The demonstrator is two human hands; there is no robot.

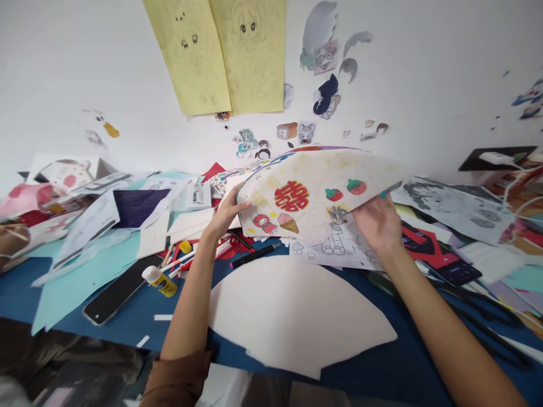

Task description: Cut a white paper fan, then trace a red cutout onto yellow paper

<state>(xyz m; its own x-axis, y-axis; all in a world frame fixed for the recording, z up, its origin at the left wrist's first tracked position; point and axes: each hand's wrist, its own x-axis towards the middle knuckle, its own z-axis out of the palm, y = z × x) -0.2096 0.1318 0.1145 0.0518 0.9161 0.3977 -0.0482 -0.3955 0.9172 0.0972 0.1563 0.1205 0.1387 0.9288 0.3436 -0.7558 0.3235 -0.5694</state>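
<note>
I hold the painted fan (316, 183) above the blue table (25, 291), my left hand (224, 215) pinching its left edge, my right hand (380, 226) gripping its lower right, with 1 blank fan shape (297, 311) lying by the table's near edge.

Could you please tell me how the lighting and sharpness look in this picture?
In the head view, the blank fan-shaped sheet shows a paler streak near its middle; the red emblem on the decorated sheet reads clearly; also in the head view, stickers at the far right look smeared.
</note>
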